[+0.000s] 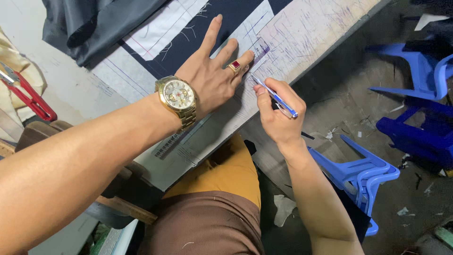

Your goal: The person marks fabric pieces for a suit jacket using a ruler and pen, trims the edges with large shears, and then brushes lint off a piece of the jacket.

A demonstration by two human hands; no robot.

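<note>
My left hand (214, 78) lies flat, fingers spread, pinning the white pattern sheet (222, 123) to the counter (325, 28). My right hand (278, 111) pinches a blue pen (276, 98), tip at the sheet beside my fingertips. Pen axis runs diagonally, tip up-left. Risk: the sheet overhangs the edge; uneven pressure could skew the line.

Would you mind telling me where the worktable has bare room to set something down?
The worktable is bare between the red-handled scissors and the white pattern piece. It is crowded where the left hand presses the marked pattern sheet beside the right hand with the pen.
</note>
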